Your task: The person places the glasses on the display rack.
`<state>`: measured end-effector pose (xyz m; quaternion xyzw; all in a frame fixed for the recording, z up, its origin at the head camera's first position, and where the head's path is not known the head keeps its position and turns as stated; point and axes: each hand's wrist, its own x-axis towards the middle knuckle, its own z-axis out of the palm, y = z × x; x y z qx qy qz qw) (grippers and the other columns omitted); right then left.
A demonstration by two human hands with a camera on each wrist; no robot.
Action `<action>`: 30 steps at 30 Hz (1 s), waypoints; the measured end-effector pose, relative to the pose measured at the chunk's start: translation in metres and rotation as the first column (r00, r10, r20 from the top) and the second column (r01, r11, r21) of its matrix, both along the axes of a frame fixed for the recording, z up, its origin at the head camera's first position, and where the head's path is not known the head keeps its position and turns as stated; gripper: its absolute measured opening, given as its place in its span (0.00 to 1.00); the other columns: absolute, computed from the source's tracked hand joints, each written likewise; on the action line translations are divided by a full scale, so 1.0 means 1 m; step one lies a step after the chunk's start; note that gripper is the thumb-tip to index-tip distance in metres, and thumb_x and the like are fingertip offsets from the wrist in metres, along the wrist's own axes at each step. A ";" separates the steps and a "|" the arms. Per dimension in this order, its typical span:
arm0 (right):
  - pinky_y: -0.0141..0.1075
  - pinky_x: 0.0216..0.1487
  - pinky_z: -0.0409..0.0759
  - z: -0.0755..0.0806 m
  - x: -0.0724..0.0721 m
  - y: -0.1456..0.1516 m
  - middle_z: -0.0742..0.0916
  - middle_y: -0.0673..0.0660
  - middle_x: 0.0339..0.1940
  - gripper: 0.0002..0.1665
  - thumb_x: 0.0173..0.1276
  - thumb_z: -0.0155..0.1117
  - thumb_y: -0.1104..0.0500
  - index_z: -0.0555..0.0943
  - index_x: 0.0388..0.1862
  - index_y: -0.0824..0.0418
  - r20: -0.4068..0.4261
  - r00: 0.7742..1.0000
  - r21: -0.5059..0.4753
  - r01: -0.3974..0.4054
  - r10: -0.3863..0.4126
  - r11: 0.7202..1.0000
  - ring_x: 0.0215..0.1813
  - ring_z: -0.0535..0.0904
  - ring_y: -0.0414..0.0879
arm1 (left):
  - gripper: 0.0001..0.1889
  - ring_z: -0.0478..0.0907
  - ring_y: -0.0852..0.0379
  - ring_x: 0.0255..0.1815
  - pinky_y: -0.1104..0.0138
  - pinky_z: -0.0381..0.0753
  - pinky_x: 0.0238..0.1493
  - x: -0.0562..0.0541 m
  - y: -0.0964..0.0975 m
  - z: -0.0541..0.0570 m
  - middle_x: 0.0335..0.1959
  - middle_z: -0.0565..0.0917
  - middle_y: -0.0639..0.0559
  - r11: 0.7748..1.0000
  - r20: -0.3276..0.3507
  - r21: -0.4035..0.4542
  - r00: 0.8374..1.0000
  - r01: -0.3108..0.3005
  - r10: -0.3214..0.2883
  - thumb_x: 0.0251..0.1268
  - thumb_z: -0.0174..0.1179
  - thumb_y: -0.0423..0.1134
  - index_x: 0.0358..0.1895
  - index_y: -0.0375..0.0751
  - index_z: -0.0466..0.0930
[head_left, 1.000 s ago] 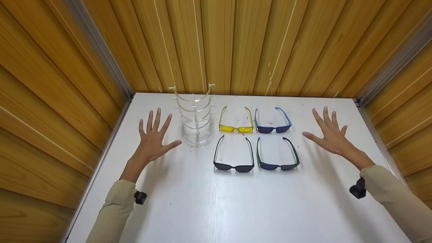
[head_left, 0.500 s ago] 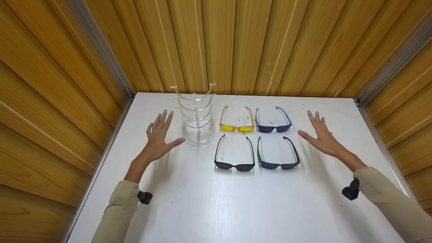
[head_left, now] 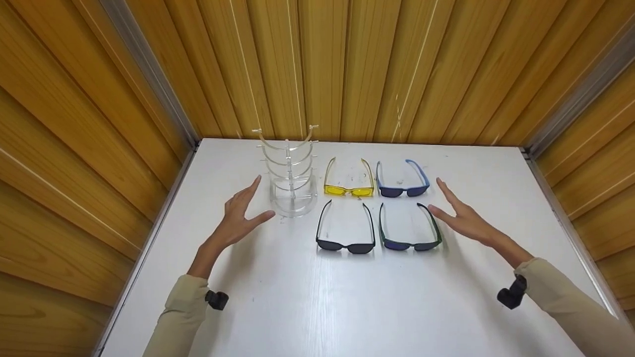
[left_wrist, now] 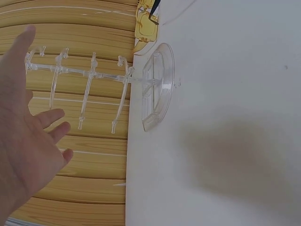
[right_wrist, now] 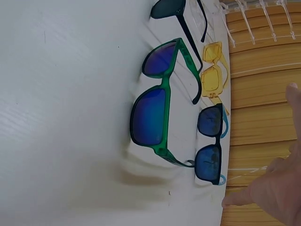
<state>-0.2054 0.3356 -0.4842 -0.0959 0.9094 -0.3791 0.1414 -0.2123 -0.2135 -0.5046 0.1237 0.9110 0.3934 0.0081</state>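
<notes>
In the head view my left hand (head_left: 237, 221) hovers over the table just left of a clear display stand (head_left: 288, 171) with several curved tiers. Its thumb and fingers are spread and hold nothing. My right hand (head_left: 466, 220) is held beside the right-hand glasses, fingers straight, holding nothing. Yellow glasses (head_left: 349, 191) and blue-framed sunglasses (head_left: 403, 191) lie in the back row, temples unfolded. In front of them lie black sunglasses (head_left: 346, 246) and green-framed sunglasses (head_left: 411, 245). The right wrist view shows the green frame (right_wrist: 165, 103) with blue-violet lenses.
The white table (head_left: 322, 307) is enclosed by wood-patterned panels (head_left: 317, 69) at the back and both sides. Metal strips (head_left: 149, 69) run along the corners. A small black wrist camera (head_left: 217, 300) sits on each sleeve.
Both hands have moved inward, the left toward the stand and the right toward the sunglasses. Their spread fingers have drawn together and the palms have turned inward. The glasses and stand stay in place.
</notes>
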 end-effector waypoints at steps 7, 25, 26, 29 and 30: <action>0.69 0.78 0.53 -0.007 0.004 -0.011 0.48 0.64 0.86 0.49 0.80 0.57 0.45 0.39 0.86 0.49 -0.022 1.000 -0.123 -0.017 0.014 0.992 0.84 0.45 0.69 | 0.49 0.50 0.35 0.82 0.35 0.39 0.79 -0.001 0.000 -0.013 0.82 0.59 0.44 1.000 0.001 -0.004 1.000 -0.011 0.011 0.65 0.65 0.59 0.84 0.56 0.47; 0.33 0.67 0.80 -0.037 0.012 -0.046 0.71 0.71 0.76 0.38 0.80 0.58 0.57 0.57 0.82 0.64 0.070 0.997 -0.511 -0.004 0.046 0.860 0.73 0.76 0.56 | 0.41 0.76 0.35 0.67 0.38 0.75 0.67 0.000 0.018 -0.040 0.69 0.77 0.34 0.986 0.017 0.153 0.997 0.072 -0.076 0.69 0.67 0.46 0.81 0.44 0.58; 0.34 0.66 0.81 -0.037 0.013 -0.048 0.71 0.72 0.76 0.37 0.80 0.57 0.57 0.57 0.82 0.64 0.084 0.995 -0.528 -0.004 0.057 0.849 0.72 0.77 0.54 | 0.41 0.77 0.34 0.66 0.38 0.76 0.65 0.000 0.020 -0.042 0.68 0.77 0.33 0.982 0.013 0.166 0.996 0.087 -0.090 0.69 0.67 0.45 0.81 0.43 0.58; 0.41 0.66 0.82 -0.038 0.016 -0.055 0.70 0.75 0.75 0.36 0.80 0.57 0.56 0.59 0.80 0.67 0.119 0.990 -0.556 0.003 0.076 0.831 0.69 0.80 0.50 | 0.39 0.79 0.32 0.63 0.38 0.79 0.62 -0.001 0.028 -0.048 0.66 0.78 0.31 0.973 0.017 0.196 0.991 0.123 -0.129 0.70 0.66 0.43 0.80 0.42 0.59; 0.41 0.65 0.83 -0.039 0.017 -0.057 0.70 0.76 0.75 0.36 0.80 0.57 0.56 0.59 0.80 0.67 0.132 0.988 -0.557 0.008 0.079 0.831 0.68 0.81 0.50 | 0.38 0.79 0.32 0.63 0.38 0.79 0.62 0.000 0.031 -0.050 0.66 0.79 0.31 0.971 0.022 0.202 0.991 0.128 -0.135 0.70 0.66 0.43 0.80 0.42 0.60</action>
